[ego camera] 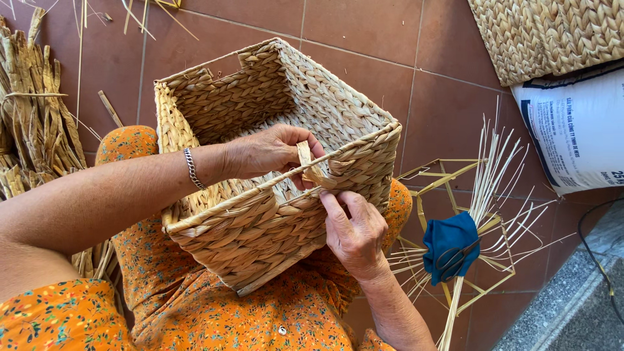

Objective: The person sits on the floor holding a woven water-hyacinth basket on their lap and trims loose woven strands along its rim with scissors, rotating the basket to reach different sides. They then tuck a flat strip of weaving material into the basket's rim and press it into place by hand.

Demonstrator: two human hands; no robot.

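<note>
Rectangular woven straw basket (273,169) rests tilted on your lap, opening toward 12 o'clock, long axis 10-to-4. Flat pale straw strip (304,156) stands at near rim. Your left hand (270,151) reaches over rim from 9 o'clock, pinching strip. Your right hand (356,231), at 5 o'clock from strip, presses fingers closed against rim, nearer. Basket interior: nothing visible. Blue cloth with scissors (452,247) on metal frame at 3 o'clock; dried reed bundle (36,110) at 9.
</note>
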